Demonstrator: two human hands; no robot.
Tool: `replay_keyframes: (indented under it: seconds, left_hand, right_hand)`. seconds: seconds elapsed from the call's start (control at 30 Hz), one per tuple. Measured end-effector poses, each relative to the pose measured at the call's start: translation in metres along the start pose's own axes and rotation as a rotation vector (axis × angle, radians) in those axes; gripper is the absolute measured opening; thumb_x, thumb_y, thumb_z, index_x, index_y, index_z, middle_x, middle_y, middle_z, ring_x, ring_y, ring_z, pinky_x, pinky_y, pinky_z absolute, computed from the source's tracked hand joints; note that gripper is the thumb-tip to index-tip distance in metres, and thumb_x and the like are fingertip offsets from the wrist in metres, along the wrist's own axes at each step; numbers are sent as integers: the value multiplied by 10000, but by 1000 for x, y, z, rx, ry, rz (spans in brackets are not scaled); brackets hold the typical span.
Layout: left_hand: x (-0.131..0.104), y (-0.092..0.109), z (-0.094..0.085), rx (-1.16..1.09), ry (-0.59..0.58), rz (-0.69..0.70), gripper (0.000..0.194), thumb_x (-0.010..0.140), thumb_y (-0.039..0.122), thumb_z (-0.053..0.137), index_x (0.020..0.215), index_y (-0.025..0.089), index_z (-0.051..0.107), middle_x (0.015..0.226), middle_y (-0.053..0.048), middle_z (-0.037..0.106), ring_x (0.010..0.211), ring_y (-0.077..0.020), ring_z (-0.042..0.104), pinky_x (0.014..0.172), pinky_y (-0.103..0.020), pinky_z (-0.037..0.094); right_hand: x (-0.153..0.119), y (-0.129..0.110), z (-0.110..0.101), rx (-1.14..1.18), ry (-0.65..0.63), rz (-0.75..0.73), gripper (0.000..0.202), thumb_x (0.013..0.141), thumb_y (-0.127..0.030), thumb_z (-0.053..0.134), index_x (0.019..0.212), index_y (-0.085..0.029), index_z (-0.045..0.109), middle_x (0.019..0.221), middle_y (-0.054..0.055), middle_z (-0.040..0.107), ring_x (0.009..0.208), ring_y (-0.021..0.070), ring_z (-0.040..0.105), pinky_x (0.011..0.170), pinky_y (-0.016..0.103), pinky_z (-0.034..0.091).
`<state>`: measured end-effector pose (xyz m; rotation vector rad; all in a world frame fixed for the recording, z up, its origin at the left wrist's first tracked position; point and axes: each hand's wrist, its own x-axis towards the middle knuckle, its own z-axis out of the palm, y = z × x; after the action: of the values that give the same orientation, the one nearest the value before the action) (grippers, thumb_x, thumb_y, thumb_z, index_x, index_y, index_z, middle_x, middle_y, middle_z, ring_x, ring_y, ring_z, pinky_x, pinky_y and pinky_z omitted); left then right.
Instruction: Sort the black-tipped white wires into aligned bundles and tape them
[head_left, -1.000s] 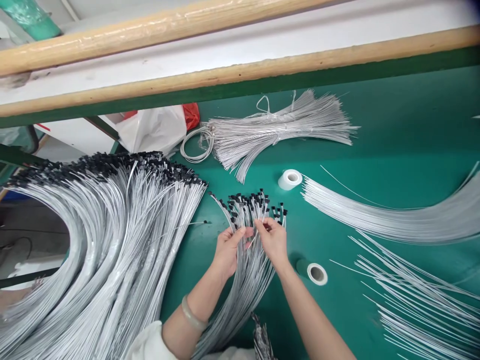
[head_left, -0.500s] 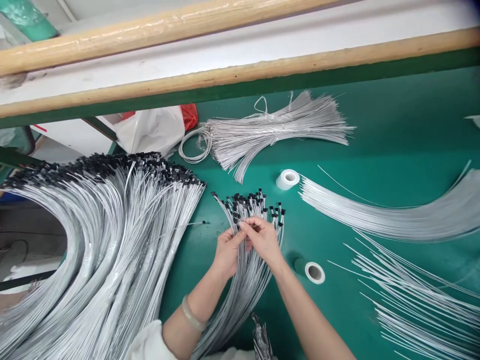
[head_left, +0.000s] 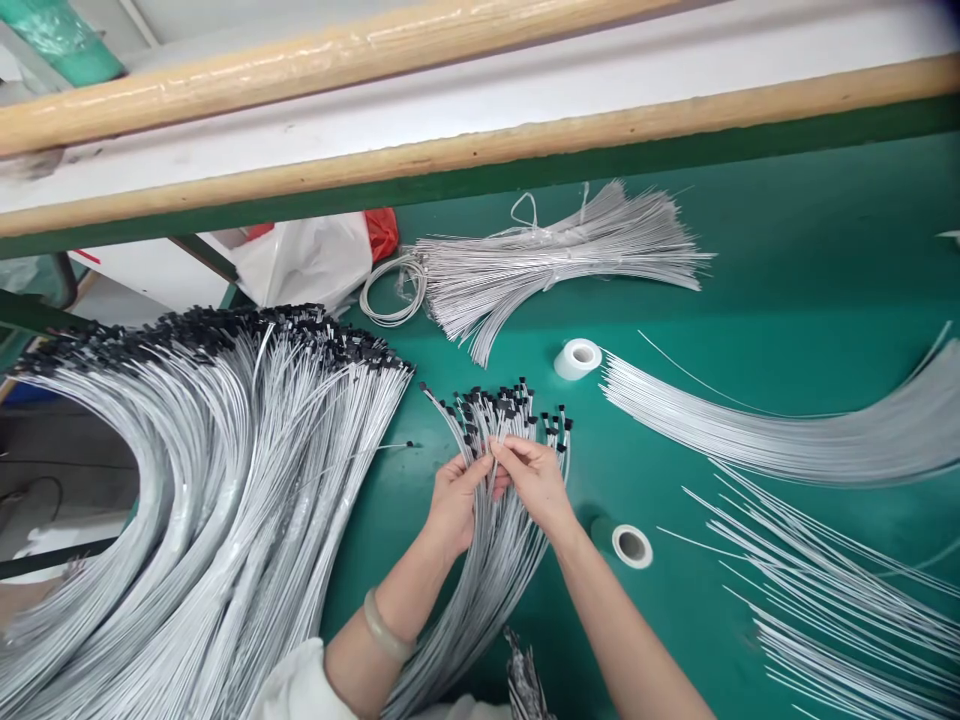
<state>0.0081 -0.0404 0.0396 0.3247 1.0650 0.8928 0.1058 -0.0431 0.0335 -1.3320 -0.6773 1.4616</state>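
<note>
A bundle of thin grey cables (head_left: 491, 565) with small black connectors at its far end runs up from the front edge of the bench. My left hand (head_left: 454, 500) is closed around the left side of this bundle, thumb on top. My right hand (head_left: 536, 485) pinches a cable just below the connectors, its thumb and forefinger meeting the left thumb. Connector tips fan out beyond both hands. The fingers under the bundle are partly hidden.
A large heap of black-tipped cables (head_left: 247, 500) fills the left. Behind lies a tied wire bundle (head_left: 562, 250). Two white rolls (head_left: 577, 359) stand on the green bench (head_left: 675, 400). Loose wires (head_left: 825, 570) spread on the right. A wood-edged shelf (head_left: 480, 155) crosses above.
My right fingertips have shifted slightly right and down from among the connectors to the cables just below. My left hand stays nearly in place on the bundle.
</note>
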Motion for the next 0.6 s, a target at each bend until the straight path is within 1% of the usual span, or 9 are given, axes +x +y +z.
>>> replay_keyframes:
  seconds: [0.17,0.23,0.3,0.37,0.4,0.47,0.5,0.57,0.6]
  left_hand:
    - [0,1,0,8,35,-13,303,534,303,754,724,93,645,546,-20,605,459,-89,515,493,-219,399]
    - [0,1,0,-4,49,-24,302,532,293,757,735,96,648,586,-33,625,485,-95,532,513,-225,418]
    - [0,2,-2,-8,91,-36,295,527,275,762,742,107,649,668,-50,647,568,-115,570,552,-234,445]
    - [1,2,-4,2,133,-42,272,525,263,764,719,116,641,705,-52,648,639,-131,588,577,-240,461]
    - [1,2,-5,9,141,-40,259,529,264,762,701,119,633,686,-45,641,639,-131,588,573,-238,461]
    - [2,3,-6,18,131,-23,247,543,277,755,674,121,616,623,-28,620,585,-118,575,543,-230,452]
    - [2,2,-6,23,124,-15,249,547,284,752,671,121,611,601,-22,611,556,-110,567,528,-225,444]
    - [3,1,-7,27,125,-11,260,544,292,753,675,118,609,581,-18,604,519,-100,554,509,-217,433]
    - [3,1,-6,26,130,-14,267,537,291,756,677,116,611,575,-17,603,507,-96,550,505,-214,430]
  right_hand:
    - [0,0,2,-19,24,-18,277,678,-435,611,576,-184,553,406,-51,471,322,118,448,320,244,391]
    - [1,3,-1,-73,64,-52,272,701,-434,581,596,-183,563,434,-41,488,361,124,462,363,249,404]
    - [4,8,-8,-241,169,-132,275,738,-418,528,611,-179,576,478,-18,514,439,140,496,448,263,427]
    - [8,15,-16,-529,298,-211,283,764,-386,477,612,-171,582,523,11,531,518,165,519,534,291,435]
    - [10,18,-21,-684,344,-238,275,769,-363,459,631,-163,588,558,30,543,557,181,529,569,309,436]
    - [12,24,-27,-942,394,-269,252,771,-314,429,744,-136,604,676,79,572,644,218,548,616,346,440]
    - [13,27,-28,-1023,412,-287,265,770,-297,421,843,-115,599,771,112,579,710,239,554,638,364,444]
    - [12,28,-26,-1092,470,-352,367,777,-295,420,1051,-74,524,972,176,536,875,280,530,693,400,448]
    - [10,27,-24,-1089,496,-403,411,785,-307,423,1114,-67,479,1039,192,501,944,290,502,724,413,446]
